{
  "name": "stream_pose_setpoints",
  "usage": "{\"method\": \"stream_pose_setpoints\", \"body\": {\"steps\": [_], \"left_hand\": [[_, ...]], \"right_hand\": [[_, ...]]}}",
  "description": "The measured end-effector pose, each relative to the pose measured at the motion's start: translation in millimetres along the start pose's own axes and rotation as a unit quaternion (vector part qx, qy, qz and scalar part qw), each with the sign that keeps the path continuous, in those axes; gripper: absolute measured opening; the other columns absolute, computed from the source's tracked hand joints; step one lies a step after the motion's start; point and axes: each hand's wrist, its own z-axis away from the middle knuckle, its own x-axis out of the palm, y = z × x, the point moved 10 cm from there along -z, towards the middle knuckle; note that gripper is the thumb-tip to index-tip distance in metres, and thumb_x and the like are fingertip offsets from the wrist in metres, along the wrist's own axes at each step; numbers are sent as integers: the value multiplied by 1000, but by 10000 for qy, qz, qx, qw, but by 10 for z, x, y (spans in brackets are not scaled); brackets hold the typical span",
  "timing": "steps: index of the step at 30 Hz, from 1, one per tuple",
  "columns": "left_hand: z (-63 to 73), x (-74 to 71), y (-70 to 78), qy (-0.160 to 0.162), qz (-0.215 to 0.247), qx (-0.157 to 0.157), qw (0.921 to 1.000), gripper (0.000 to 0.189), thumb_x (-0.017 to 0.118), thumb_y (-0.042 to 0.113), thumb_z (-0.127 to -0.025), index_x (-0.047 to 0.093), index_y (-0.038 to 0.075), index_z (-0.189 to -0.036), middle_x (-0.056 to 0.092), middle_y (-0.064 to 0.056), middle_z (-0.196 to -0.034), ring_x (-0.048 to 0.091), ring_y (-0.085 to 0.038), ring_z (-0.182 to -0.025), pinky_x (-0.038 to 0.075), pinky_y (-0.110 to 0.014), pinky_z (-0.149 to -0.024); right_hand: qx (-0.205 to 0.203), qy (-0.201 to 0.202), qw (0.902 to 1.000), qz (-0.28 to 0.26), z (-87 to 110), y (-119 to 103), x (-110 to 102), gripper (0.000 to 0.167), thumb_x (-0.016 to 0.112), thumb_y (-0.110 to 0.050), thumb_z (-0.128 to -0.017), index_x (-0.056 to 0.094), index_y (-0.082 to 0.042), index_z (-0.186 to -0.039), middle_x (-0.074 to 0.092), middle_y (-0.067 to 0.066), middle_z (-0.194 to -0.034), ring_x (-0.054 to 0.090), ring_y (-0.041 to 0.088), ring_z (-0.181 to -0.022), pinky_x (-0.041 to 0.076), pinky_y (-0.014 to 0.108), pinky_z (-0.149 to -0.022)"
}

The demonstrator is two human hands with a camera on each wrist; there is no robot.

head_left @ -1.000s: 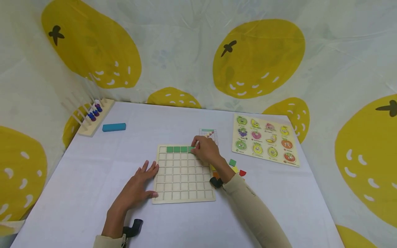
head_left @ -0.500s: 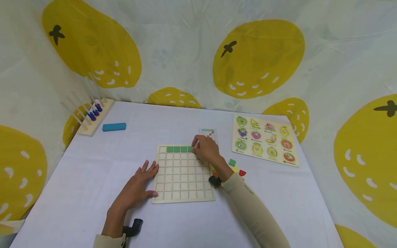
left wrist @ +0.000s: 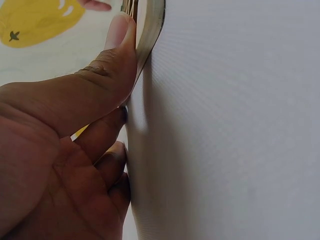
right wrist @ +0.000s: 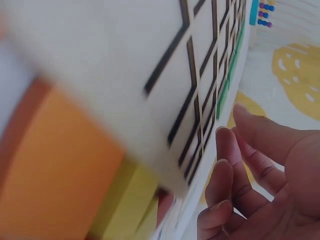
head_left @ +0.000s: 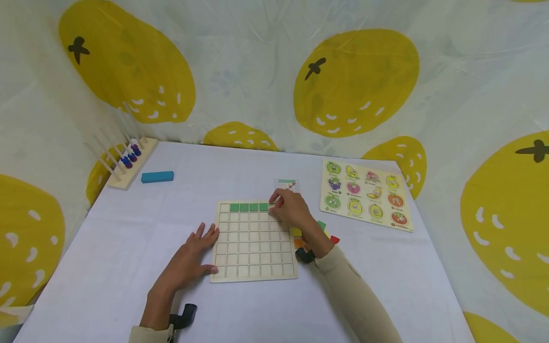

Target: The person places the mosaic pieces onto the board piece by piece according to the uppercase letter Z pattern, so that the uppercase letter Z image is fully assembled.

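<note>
A square wooden grid board (head_left: 249, 252) lies on the white table. Several green square tiles (head_left: 244, 207) fill cells side by side along its far row; the far-left cell holds none. My left hand (head_left: 188, 259) rests at the board's left edge with spread fingers, and in the left wrist view its thumb (left wrist: 117, 55) lies against the board's side. Over the far-right part of the board hovers my right hand (head_left: 291, 209). In the right wrist view its bent fingers (right wrist: 227, 145) stand apart from the thumb with nothing between them, close by the end of the green row.
Loose tiles in yellow, orange, red (head_left: 335, 240) and green lie right of the board, partly under my right wrist. Behind stands a small pattern card (head_left: 286, 184). A fruit puzzle board (head_left: 366, 195), a blue block (head_left: 157, 177) and a peg stand with beads (head_left: 128, 166) lie farther out.
My right hand has let go of the last green tile in the far row and moved slightly right. The left hand stays at the board's edge.
</note>
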Motion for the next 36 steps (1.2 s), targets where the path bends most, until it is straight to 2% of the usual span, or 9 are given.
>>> {"method": "stream_pose_setpoints", "body": {"steps": [5, 10, 17, 23, 29, 36], "left_hand": [[5, -9, 17, 49, -35, 74, 10000, 109, 98, 14, -70, 40, 10, -163, 32, -9, -172, 16, -40, -166, 19, -63, -133], [2, -3, 11, 28, -44, 44, 10000, 110, 98, 14, -70, 40, 10, -163, 31, -9, -172, 15, -41, -166, 19, -64, -133], [3, -1, 12, 7, -23, 26, 10000, 110, 98, 15, -70, 39, 11, -163, 31, -10, -172, 15, -41, -166, 18, -64, -133], [3, -7, -5, -28, -58, -67, 10000, 111, 98, 16, -71, 38, 12, -164, 29, -8, -172, 14, -40, -166, 18, -64, -133], [5, -13, 8, -23, -38, -32, 10000, 111, 98, 15, -71, 38, 12, -164, 30, -9, -172, 14, -41, -166, 18, -63, -133], [8, -7, 16, -58, -44, -74, 9999, 110, 98, 16, -71, 38, 12, -164, 29, -9, -172, 13, -41, -166, 17, -63, -133]], "right_hand": [[0, 103, 9996, -247, 155, 171, -198, 21, 82, -18, -92, 74, -15, -111, 71, 2, -89, 63, 20, -75, 51, 31, -65], [176, 149, 9995, -212, 319, 403, -381, 23, 82, -19, -93, 72, -14, -113, 72, 4, -91, 61, 21, -75, 51, 30, -65], [757, 294, 9966, -137, 565, 832, -566, 25, 83, -19, -92, 73, -15, -114, 70, 6, -96, 58, 24, -83, 51, 29, -66], [1277, 297, 9913, 118, 718, 1124, -647, 28, 87, -23, -88, 74, -16, -112, 66, 7, -100, 58, 25, -86, 51, 27, -58], [1531, 73, 9878, 275, 749, 1241, -625, 30, 89, -29, -86, 72, -13, -105, 65, 8, -92, 59, 23, -77, 50, 26, -56], [1324, 120, 9910, 128, 719, 1148, -585, 29, 89, -23, -86, 67, -11, -99, 61, 8, -86, 57, 23, -70, 48, 27, -52]]}}
